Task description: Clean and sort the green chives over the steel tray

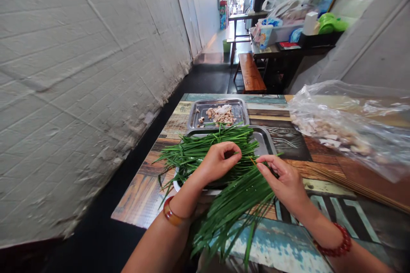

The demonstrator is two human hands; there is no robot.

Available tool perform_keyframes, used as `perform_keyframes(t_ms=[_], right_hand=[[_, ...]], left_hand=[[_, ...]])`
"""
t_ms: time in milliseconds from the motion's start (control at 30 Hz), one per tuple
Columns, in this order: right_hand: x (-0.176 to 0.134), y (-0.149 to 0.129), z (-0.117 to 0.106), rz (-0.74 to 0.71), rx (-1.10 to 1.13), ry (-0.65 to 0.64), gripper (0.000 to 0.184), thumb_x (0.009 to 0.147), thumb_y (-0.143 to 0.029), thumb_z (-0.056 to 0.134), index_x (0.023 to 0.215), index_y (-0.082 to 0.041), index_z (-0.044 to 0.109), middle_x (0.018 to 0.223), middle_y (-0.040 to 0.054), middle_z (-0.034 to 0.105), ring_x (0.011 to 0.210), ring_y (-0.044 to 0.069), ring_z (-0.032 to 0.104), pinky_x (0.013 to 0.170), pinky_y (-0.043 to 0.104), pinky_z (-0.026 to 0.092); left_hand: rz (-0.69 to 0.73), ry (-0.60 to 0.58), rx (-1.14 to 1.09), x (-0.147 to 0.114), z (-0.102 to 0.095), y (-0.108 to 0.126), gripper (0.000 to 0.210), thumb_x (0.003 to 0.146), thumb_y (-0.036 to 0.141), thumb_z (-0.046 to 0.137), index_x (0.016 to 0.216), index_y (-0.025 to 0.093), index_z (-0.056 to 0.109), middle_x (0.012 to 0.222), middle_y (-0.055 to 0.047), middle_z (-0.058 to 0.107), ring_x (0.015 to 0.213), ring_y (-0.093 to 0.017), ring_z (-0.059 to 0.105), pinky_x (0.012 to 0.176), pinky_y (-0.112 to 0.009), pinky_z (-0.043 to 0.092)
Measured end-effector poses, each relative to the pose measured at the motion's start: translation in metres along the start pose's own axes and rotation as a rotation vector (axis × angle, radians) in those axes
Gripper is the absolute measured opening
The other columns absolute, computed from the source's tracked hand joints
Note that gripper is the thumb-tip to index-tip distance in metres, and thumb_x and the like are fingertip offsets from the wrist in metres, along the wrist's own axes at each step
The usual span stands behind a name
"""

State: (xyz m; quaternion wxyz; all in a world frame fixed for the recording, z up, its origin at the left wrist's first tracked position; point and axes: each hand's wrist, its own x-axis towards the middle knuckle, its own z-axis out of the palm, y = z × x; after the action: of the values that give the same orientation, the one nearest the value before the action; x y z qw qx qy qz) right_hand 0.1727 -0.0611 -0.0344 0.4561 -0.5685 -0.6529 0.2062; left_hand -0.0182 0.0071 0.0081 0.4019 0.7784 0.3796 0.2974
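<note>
A bare corner of counter [137, 196] lies open at the left, with free floor [105, 226] between it and the wall [96, 72]. Heaped greens [240, 198] crowd the middle, reaching the front edge. On the right, a plastic bag [346, 115] and thin sticks [352, 184] bar the way; between bag and front tray [265, 138], I can see an open lane.

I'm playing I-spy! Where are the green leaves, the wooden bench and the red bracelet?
Green leaves [237, 205]: head view, middle of the nearer bunch.
Wooden bench [251, 72]: head view, middle of the seat.
Red bracelet [346, 241]: head view, beads at its right edge.
</note>
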Motion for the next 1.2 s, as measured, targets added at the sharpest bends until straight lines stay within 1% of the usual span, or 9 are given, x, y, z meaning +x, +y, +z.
perform_keyframes(t_ms=[67, 133, 267, 333, 500, 633, 767, 967, 1200], right_hand=[[0.000, -0.001, 0.000, -0.004, 0.000, -0.001, 0.018, 0.089, -0.034, 0.054, 0.088, -0.021, 0.067, 0.079, 0.0022, 0.073, 0.067, 0.016, 0.067, 0.062, 0.026, 0.051], [0.000, -0.001, 0.000, -0.009, 0.001, 0.000, 0.019, 0.089, -0.034, 0.054, 0.088, -0.022, 0.068, 0.079, 0.0021, 0.073, 0.066, 0.016, 0.066, 0.062, 0.026, 0.051], [-0.001, -0.001, 0.000, -0.007, -0.003, 0.006, 0.019, 0.089, -0.035, 0.054, 0.089, -0.022, 0.068, 0.077, 0.0017, 0.072, 0.064, 0.015, 0.065, 0.063, 0.026, 0.052], [-0.001, 0.000, 0.000, -0.003, -0.006, 0.005, 0.019, 0.089, -0.035, 0.055, 0.089, -0.022, 0.068, 0.077, 0.0015, 0.072, 0.063, 0.015, 0.065, 0.063, 0.026, 0.052], [-0.001, 0.000, 0.000, 0.005, -0.001, -0.004, 0.018, 0.089, -0.033, 0.055, 0.090, -0.021, 0.068, 0.077, 0.0013, 0.071, 0.064, 0.015, 0.065, 0.063, 0.025, 0.051], [-0.001, -0.001, -0.001, 0.001, -0.005, 0.000, 0.019, 0.089, -0.034, 0.054, 0.090, -0.021, 0.068, 0.076, 0.0013, 0.071, 0.063, 0.015, 0.064, 0.062, 0.025, 0.052], [0.000, -0.001, -0.001, -0.008, -0.009, 0.003, 0.019, 0.089, -0.034, 0.054, 0.090, -0.021, 0.068, 0.075, 0.0012, 0.071, 0.062, 0.015, 0.064, 0.062, 0.025, 0.052], [-0.001, 0.000, 0.000, -0.003, -0.007, 0.003, 0.017, 0.089, -0.033, 0.055, 0.090, -0.022, 0.068, 0.077, 0.0012, 0.071, 0.065, 0.015, 0.065, 0.064, 0.025, 0.052], [0.000, 0.001, 0.000, 0.000, 0.001, -0.004, 0.018, 0.089, -0.034, 0.055, 0.090, -0.021, 0.068, 0.075, 0.0010, 0.070, 0.062, 0.015, 0.063, 0.062, 0.025, 0.051]], left_hand=[[-0.070, 0.030, -0.037, 0.001, 0.004, -0.001, 0.013, 0.082, 0.019, 0.056, 0.073, 0.012, 0.063, 0.065, 0.000, 0.058, 0.061, -0.010, 0.049, 0.058, -0.021, 0.038], [-0.099, 0.029, -0.065, 0.001, 0.009, -0.002, 0.013, 0.080, 0.021, 0.057, 0.074, 0.012, 0.064, 0.062, 0.001, 0.057, 0.057, -0.009, 0.046, 0.054, -0.019, 0.035], [-0.131, 0.031, -0.102, 0.000, 0.013, 0.000, 0.016, 0.080, 0.023, 0.058, 0.080, 0.011, 0.068, 0.062, 0.001, 0.058, 0.055, -0.008, 0.046, 0.052, -0.018, 0.034], [-0.140, 0.030, -0.120, -0.001, 0.013, 0.002, 0.016, 0.079, 0.023, 0.058, 0.079, 0.011, 0.068, 0.061, 0.001, 0.058, 0.054, -0.008, 0.045, 0.051, -0.018, 0.033], [-0.148, 0.036, -0.141, 0.000, 0.013, 0.003, 0.015, 0.077, 0.020, 0.059, 0.078, 0.010, 0.069, 0.060, 0.001, 0.057, 0.053, -0.007, 0.043, 0.050, -0.018, 0.032], [-0.137, 0.058, -0.111, 0.000, 0.013, 0.005, 0.014, 0.076, 0.017, 0.059, 0.079, 0.011, 0.071, 0.061, 0.001, 0.060, 0.052, -0.007, 0.043, 0.050, -0.018, 0.032], [-0.105, 0.074, -0.094, -0.001, 0.013, 0.006, 0.013, 0.076, 0.017, 0.060, 0.079, 0.011, 0.072, 0.066, -0.001, 0.065, 0.055, -0.008, 0.047, 0.052, -0.018, 0.035], [-0.119, 0.113, -0.076, 0.000, 0.014, 0.002, 0.014, 0.077, 0.017, 0.058, 0.078, 0.011, 0.070, 0.058, 0.002, 0.058, 0.051, -0.006, 0.042, 0.050, -0.017, 0.032], [-0.105, 0.096, -0.044, -0.001, 0.016, 0.003, 0.015, 0.076, 0.017, 0.058, 0.079, 0.010, 0.072, 0.062, 0.000, 0.062, 0.054, -0.007, 0.046, 0.052, -0.018, 0.034]])
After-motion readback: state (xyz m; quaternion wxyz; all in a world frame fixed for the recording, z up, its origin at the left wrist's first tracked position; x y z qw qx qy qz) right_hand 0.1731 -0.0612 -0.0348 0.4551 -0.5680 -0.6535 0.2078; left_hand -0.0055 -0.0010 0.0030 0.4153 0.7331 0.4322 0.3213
